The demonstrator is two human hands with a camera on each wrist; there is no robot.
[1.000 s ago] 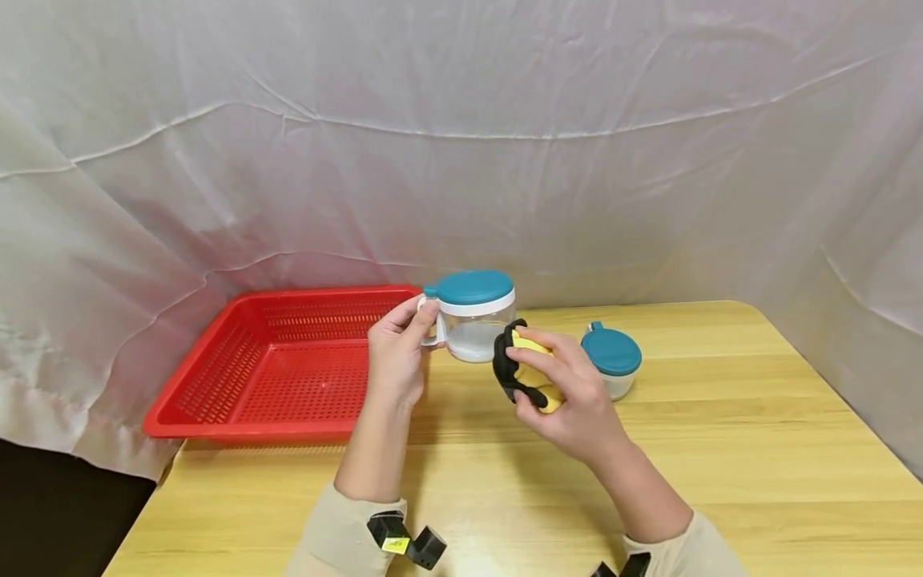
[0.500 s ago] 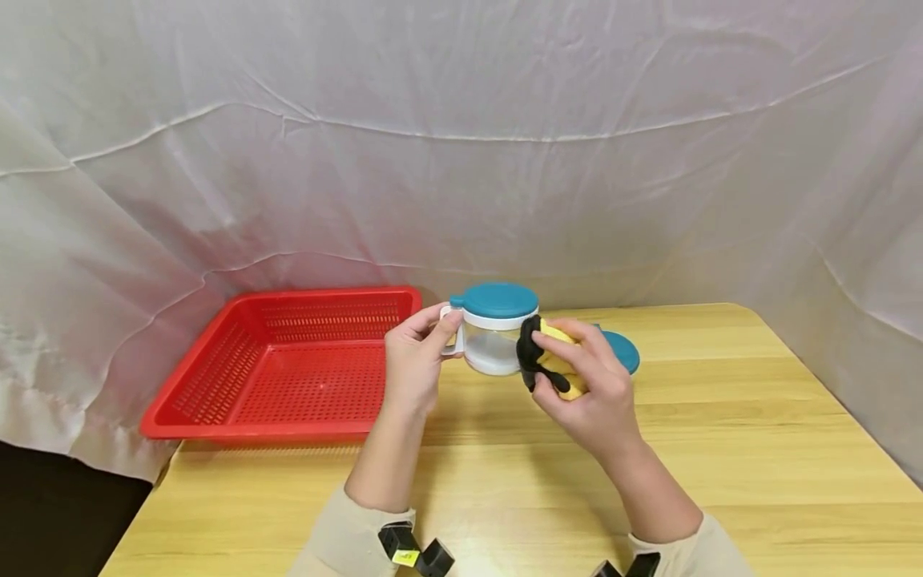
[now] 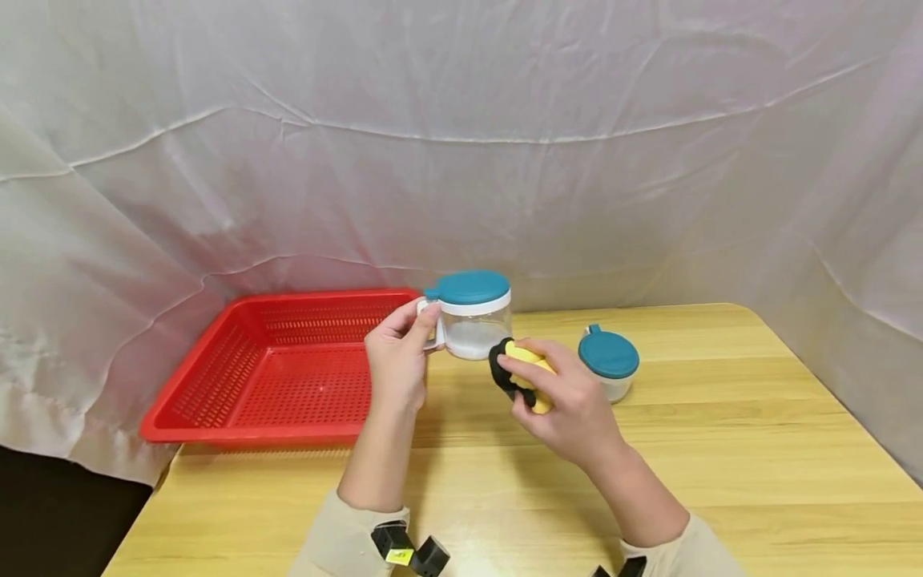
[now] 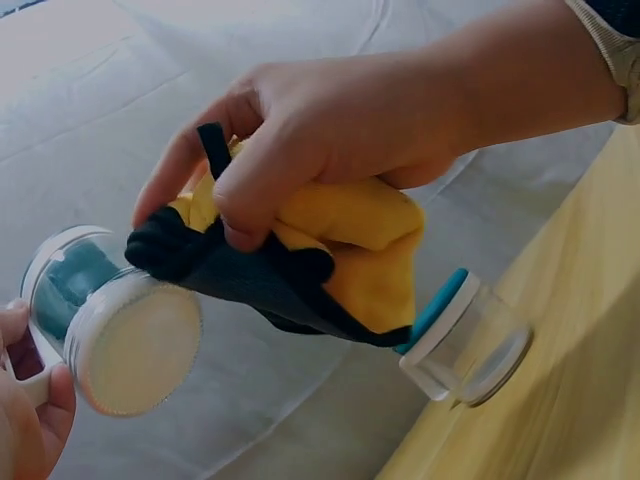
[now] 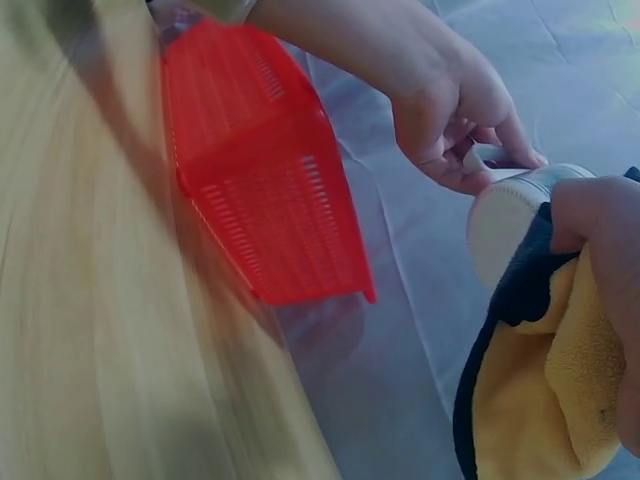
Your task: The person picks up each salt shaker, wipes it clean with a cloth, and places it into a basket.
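My left hand pinches the white handle of a clear jar with a blue lid and white collar, raised over the table. Seen in the left wrist view, the jar's pale round base faces the camera. A yellow cloth with black edging is bunched in my right hand, its fingers and thumb pinching it just right of and below the jar. Beyond that hand, a second blue-lidded jar stands on the table, its near side partly covered by the hand.
A red perforated plastic basket sits at the left of the wooden table, right beside my left forearm. Behind the table hangs a pale wrinkled curtain.
Both hands, with the jar and the cloth, shifted right and then back left. The cloth overlapped the jar's side half a second ago and now sits lower, by its base.
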